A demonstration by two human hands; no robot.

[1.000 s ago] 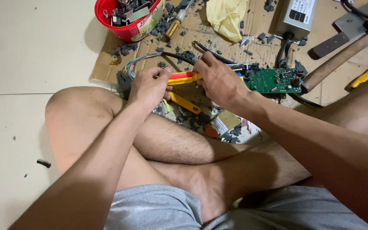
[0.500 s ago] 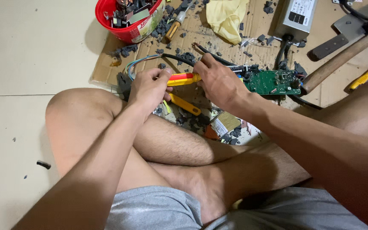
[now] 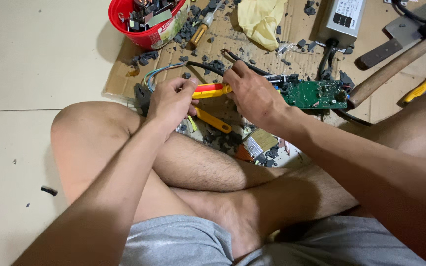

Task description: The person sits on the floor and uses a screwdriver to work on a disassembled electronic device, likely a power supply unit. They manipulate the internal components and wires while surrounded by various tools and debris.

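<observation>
**A:** Hands first. What's each one doing?

**B:** My left hand [image 3: 171, 101] is curled shut around the near end of the pliers [image 3: 212, 90], red-and-yellow grip, thumb on top. My right hand [image 3: 252, 93] is closed over the other end, fingers bunched down at the tool's head. Can't tell exactly what the tips pinch; my knuckles hide it.

**A:** And the thing being worked?

**B:** The green board [image 3: 315, 94], lying flat on the cardboard [image 3: 124, 79] just right of my right hand. A black cable [image 3: 205, 66] and a bundle of thin wires [image 3: 161, 70] loop from near my left hand up and across toward it.

**A:** Step in hand?

**B:** I'd judge cutting or pulling leads off the board's left edge. Next move, I reckon, needs a firm squeeze from the left hand while the right steadies the head, with the board kept from sliding.

**A:** Surroundings?

**B:** Second yellow handle [image 3: 213, 119] below the pliers. Grey rubble scattered about. Red tub [image 3: 124, 24] of parts up top, yellow cloth [image 3: 260, 19], grey power unit [image 3: 341, 19], hammer [image 3: 395, 64] to the right.
</observation>
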